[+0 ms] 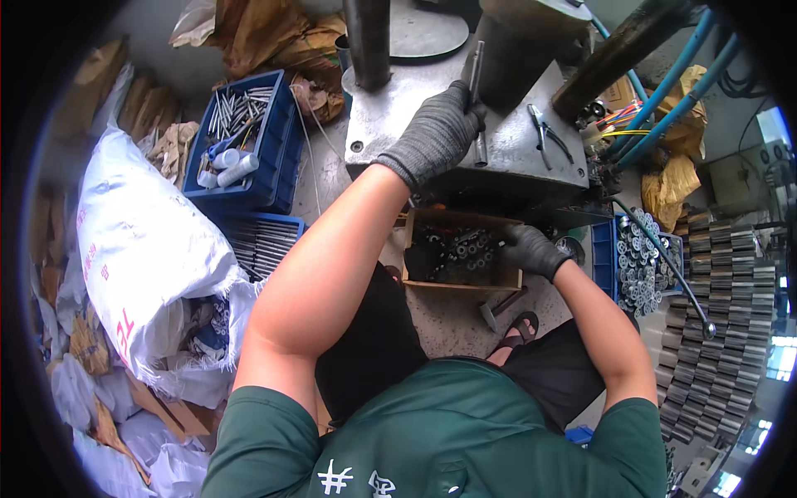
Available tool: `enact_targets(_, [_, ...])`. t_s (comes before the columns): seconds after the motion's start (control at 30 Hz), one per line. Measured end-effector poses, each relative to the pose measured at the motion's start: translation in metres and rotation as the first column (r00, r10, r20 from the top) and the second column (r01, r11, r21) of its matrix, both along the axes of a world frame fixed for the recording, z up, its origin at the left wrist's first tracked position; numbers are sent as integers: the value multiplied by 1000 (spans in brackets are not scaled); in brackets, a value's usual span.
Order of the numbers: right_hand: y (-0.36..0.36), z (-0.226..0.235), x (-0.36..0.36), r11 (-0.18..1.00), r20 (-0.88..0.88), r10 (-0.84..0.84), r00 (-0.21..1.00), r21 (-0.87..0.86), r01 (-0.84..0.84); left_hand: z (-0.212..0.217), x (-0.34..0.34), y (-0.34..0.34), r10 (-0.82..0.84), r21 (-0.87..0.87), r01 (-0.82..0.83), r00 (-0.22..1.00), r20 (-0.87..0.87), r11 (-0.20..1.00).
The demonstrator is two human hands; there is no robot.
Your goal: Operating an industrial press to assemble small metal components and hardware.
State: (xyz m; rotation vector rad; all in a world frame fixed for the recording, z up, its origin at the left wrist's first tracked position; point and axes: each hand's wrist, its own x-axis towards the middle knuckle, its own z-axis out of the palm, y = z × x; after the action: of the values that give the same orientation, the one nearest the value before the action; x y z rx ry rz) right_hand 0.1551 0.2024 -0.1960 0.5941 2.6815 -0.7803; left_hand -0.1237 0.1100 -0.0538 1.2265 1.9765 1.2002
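My left hand [436, 133], in a grey knitted glove, is closed around a thin metal rod [477, 62] above the steel bed [378, 124] of a machine. The rod stands nearly upright, and its lower end shows beneath my fingers. Over the right side of an open cardboard box [461, 285] is my right hand [538, 251], gloved in dark grey. Its fingers reach in toward small metal rings [475, 249] lying loose in the box. The fingertips blend into the dark there, so their grip is unclear.
Pliers [548, 137] lie on the machine bed, right of a thick column. A hammer [502, 310] rests on the floor by my foot. Blue crates hold metal rods [241, 112] at left and toothed discs [643, 261] at right. A white sack [149, 241] bulges at left.
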Motion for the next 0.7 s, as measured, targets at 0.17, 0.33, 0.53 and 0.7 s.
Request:
enact_targets(0.17, [3, 125, 30, 772, -317, -523, 791, -571, 281, 36, 62, -25, -311, 332, 171, 847, 432, 928])
enact_targets(0.33, [-6, 133, 55, 305, -290, -927, 238, -952, 25, 48, 134, -36, -508, 333, 404, 481, 715, 852])
enact_targets(0.53, [-16, 146, 74, 102, -121, -988, 98, -978, -182, 14, 171, -30, -604, 137, 618, 655, 455, 774])
enact_targets(0.7, [-14, 156, 83, 133, -142, -990, 18, -959, -250, 16, 181, -22, -569, -39, 638, 711, 413, 769])
